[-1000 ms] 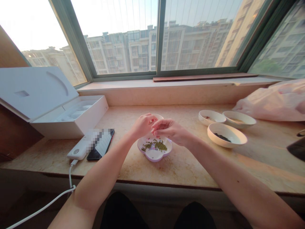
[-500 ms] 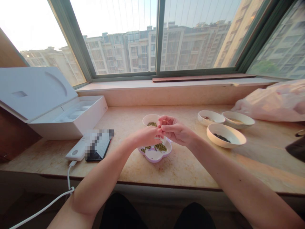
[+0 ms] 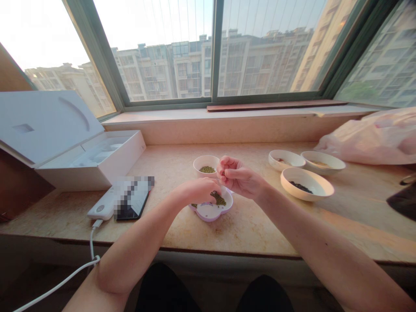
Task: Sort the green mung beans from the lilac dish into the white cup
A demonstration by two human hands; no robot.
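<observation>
Head view: left hand (image 3: 205, 190) (grip unclear) across lobed dish (image 3: 209, 213), right hand (image 3: 239, 176) pinched, box (image 3: 94, 177) left, bowls (image 3: 320, 186) right.

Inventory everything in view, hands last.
scalloped dish: 1, white/lilac, centre
small bowl: 1, white, behind dish
beans: many, green, dish and small bowl
other bowls: 3, white, right
plastic bag: 1, whitish, right
box: 1, white, left
power bank: 1, white, left
phone: 1, black, left
cable: 1, white, left
unclear object: 1, dark, right edge
board: 1, brown, windowsill
counter: 1, beige, centre
window: 1, green frame, back
buildings: several, beige, outside
knees: 2, black, bottom
left hand: 1, bare, over dish
right hand: 1, bare, beside left
</observation>
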